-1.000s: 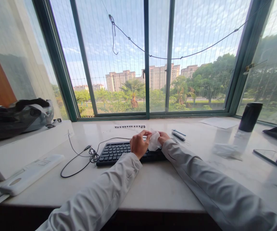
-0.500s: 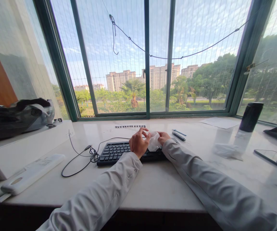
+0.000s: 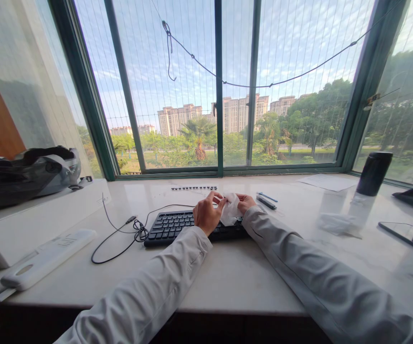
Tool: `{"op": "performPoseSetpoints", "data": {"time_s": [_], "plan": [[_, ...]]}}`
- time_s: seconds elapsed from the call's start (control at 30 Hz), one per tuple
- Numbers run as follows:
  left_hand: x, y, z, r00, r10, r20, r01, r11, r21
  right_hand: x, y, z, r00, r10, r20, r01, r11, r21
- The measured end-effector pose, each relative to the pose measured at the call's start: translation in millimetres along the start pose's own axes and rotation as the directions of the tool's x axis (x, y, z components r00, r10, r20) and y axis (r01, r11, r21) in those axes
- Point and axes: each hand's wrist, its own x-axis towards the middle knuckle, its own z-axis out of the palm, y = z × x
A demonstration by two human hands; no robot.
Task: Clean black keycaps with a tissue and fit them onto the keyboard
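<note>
My right hand point(image 3: 245, 203) pinches a crumpled white tissue point(image 3: 230, 213) over the right half of a black keyboard point(image 3: 172, 226). My left hand point(image 3: 207, 213) is curled on the tissue's left side, thumb and fingertips brought together at its upper edge. A tiny dark spot shows at those fingertips, too small to name. Both hands and the tissue hide much of the keyboard's right part. Behind the keyboard, several small black keycaps point(image 3: 194, 188) stand in a row on the white tabletop point(image 3: 242, 286).
Two pens point(image 3: 266, 202) lie right of my hands. Farther right are a clear plastic bag point(image 3: 340, 224), a phone point(image 3: 409, 239), a black bottle point(image 3: 374, 174) and paper point(image 3: 327, 182). A coiled cable point(image 3: 141, 233), power strip point(image 3: 48, 260) and white box point(image 3: 45, 217) occupy the left.
The left fingertips have closed in at the tissue's upper edge, and the tissue has shifted slightly. The right hand still grips it; the keyboard and other things stay put.
</note>
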Motion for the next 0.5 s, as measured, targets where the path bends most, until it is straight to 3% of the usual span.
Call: {"op": "performPoseSetpoints", "data": {"time_s": [0.27,0.5], "plan": [[2.0,-3.8,2.9,0.998,0.056,-0.002,-0.056,0.992,-0.114,1.4,2.1,-6.7,0.994,0.066,-0.085,-0.071,0.996,-0.056],[2.1,-2.2,-1.3,0.998,0.054,-0.018,-0.055,0.998,-0.034,6.3,7.7,-6.1,0.988,0.130,-0.079,-0.132,0.991,-0.025]]}}
